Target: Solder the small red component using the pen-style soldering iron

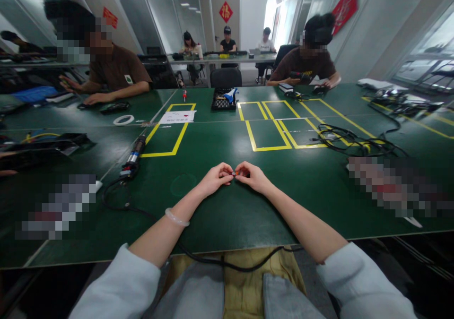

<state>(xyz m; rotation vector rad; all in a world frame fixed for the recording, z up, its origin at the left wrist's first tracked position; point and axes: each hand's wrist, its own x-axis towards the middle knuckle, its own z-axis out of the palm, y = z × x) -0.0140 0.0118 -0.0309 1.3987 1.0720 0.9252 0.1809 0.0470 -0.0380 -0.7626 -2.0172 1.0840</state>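
Observation:
My left hand [217, 177] and my right hand [254, 176] meet over the near middle of the green table [227, 215]. Thumbs and fingers of both are closed in a pinch on one small orange-and-dark piece [234, 173]. It is held between the two sets of fingertips, and they cover most of it, so its exact kind does not show. A pale bracelet [176, 218] circles my left wrist.
Left of my hands lies a dark cylindrical tool [133, 157] with a black cable. Yellow tape outlines [273, 148] mark the table beyond. A black tray [223, 102] with items stands farther back. Coiled black cables [340, 137] lie right. Several people sit around.

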